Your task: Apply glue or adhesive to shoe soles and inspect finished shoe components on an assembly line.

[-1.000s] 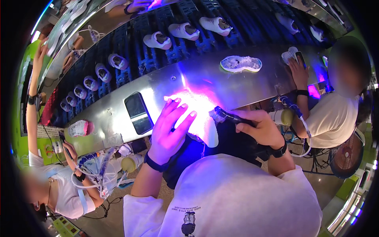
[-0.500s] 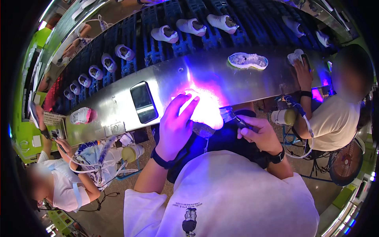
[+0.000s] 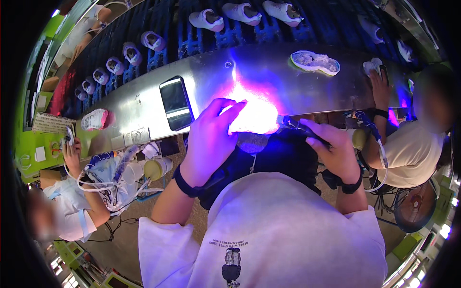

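Under violet-pink light, a white shoe part is washed out by glare, so its exact kind and outline are hard to make out. My left hand grips it from the left, thumb and fingers on its upper side. A brush with a dark handle is held in my right hand, its tip touching the part's right edge. Below the part, a dull rounded surface shows above my lap. To the left on the metal bench lies a dark, shiny rectangular panel.
A white shoe sole lies on the bench at back right, and a white-and-pink shoe piece at far left. Several shoes stand on the slatted conveyor behind. People sit at both sides, beside pots and hoses.
The whole view has shifted a little. My right hand and the brush have moved slightly up and right, still at the part's edge. The person at left has lowered an object they held up.
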